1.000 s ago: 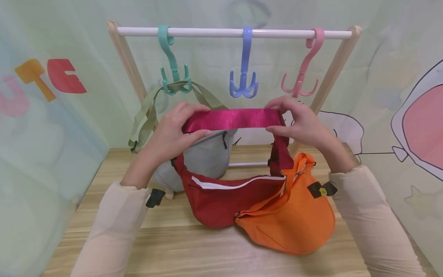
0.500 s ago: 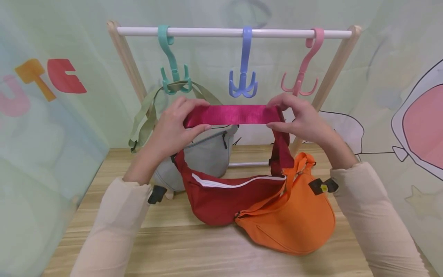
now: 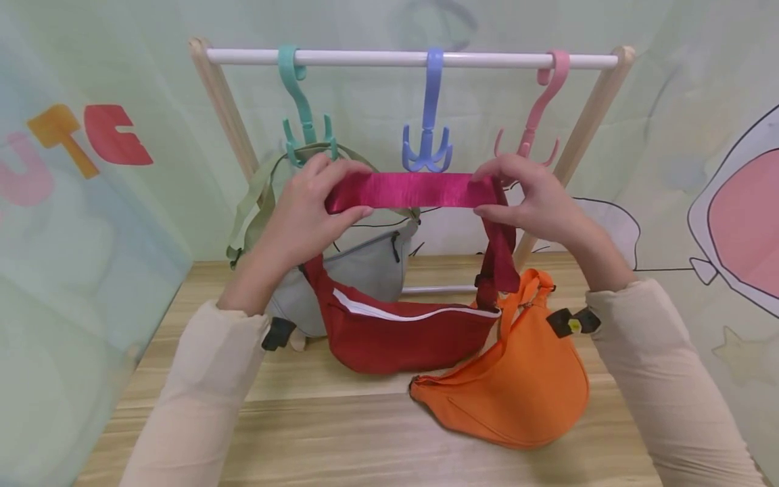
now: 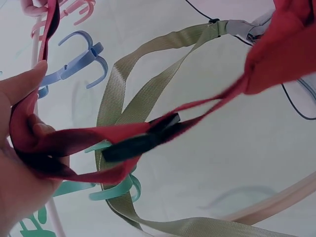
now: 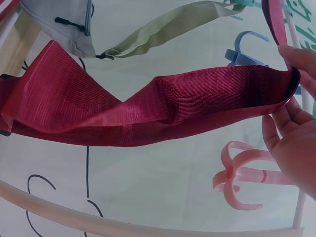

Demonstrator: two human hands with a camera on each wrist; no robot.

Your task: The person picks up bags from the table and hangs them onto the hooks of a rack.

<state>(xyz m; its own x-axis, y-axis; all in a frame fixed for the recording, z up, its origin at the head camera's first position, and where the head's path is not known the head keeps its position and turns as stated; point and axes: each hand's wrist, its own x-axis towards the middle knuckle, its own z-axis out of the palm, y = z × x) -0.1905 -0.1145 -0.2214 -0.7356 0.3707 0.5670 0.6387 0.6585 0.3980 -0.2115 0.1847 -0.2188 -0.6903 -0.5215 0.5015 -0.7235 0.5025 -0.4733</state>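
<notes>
A dark red waist bag with a white zipper hangs from its magenta-red strap. My left hand grips the strap's left end between thumb and fingers. At the other end, my right hand pinches it the same way, so the stretch between them runs flat and level. Just above the strap hangs a blue hook with several prongs. In the left wrist view, a black buckle sits on the strap below the left hand. The right wrist view shows the strap folded and twisted beneath the right hand.
A white rod on wooden posts also carries a green hook and a pink hook. A grey bag hangs by its olive strap from the green hook. On the wooden table lies an orange bag.
Both hands have risen, lifting the strap toward the blue hook. The red bag has come up with it and overlaps the orange bag less.
</notes>
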